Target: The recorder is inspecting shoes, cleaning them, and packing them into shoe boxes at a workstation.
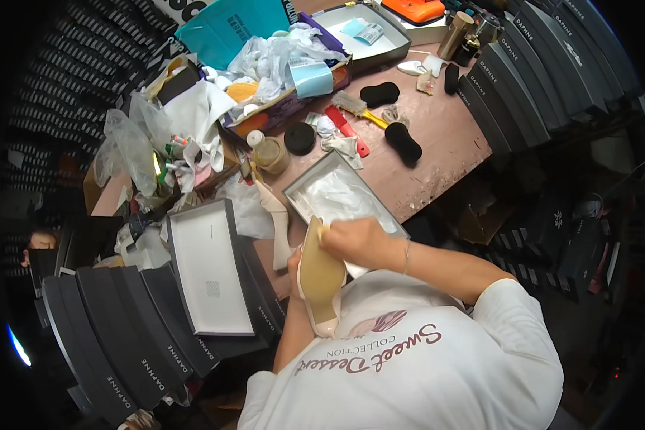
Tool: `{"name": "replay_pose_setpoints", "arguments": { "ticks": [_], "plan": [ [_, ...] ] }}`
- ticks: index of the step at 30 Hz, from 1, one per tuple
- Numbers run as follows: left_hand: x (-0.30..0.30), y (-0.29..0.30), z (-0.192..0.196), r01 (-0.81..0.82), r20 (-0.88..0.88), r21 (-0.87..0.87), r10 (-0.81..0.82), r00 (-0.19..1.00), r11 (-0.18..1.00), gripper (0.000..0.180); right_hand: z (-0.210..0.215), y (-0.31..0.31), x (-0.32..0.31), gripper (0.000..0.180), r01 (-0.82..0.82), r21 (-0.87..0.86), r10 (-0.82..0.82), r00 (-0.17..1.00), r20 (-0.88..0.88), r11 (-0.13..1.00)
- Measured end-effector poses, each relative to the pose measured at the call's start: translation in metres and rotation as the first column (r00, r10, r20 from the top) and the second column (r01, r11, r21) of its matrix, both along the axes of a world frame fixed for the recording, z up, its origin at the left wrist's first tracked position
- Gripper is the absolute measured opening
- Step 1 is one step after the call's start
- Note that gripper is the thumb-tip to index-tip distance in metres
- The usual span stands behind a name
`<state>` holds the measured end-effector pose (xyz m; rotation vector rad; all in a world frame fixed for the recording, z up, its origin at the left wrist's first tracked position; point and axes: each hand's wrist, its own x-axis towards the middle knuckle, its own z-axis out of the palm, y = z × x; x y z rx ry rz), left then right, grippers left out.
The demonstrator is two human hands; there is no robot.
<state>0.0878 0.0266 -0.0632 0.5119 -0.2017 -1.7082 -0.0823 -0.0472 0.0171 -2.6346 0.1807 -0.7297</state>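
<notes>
A pale high-heeled shoe [319,276] is held upright near my chest, its tan sole turned up toward me. My left hand [294,266] grips it from the left side, mostly hidden behind the sole. My right hand [362,242] is closed and presses at the sole's upper right edge. A small yellowish bit shows at its fingertips, too blurred to name. Just beyond, an open grey shoebox [337,188] has white tissue paper inside. A second pale shoe [274,208] leans beside it, to the left.
A white-lined box lid [211,265] stands at left among dark shoeboxes [111,337]. On the table [444,165] are a yellow-handled brush [365,111], a red-handled tool [347,130], black oval pads [403,143] and a jar [270,154]. More dark boxes [552,64] are stacked at right.
</notes>
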Motion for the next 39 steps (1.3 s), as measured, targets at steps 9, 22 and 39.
{"name": "replay_pose_setpoints", "arguments": {
  "ticks": [9,22,39],
  "plan": [
    [-0.01,-0.019,0.02,-0.088,0.043,0.16,0.082,0.996,0.983,0.072,-0.003,-0.042,0.039,0.011,0.178,0.022,-0.179,0.981,0.079,0.984],
    [0.034,-0.072,-0.028,-0.408,0.97,-0.036,0.13,0.205,0.912,0.07,-0.057,-0.11,-0.004,0.017,0.496,0.701,-0.541,0.821,-0.185,0.513],
    [0.049,0.041,0.009,0.264,0.525,0.233,-0.35,0.776,0.936,0.054,-0.028,-0.151,0.072,0.016,0.065,0.893,-0.308,0.948,0.085,0.445]
  ]
}}
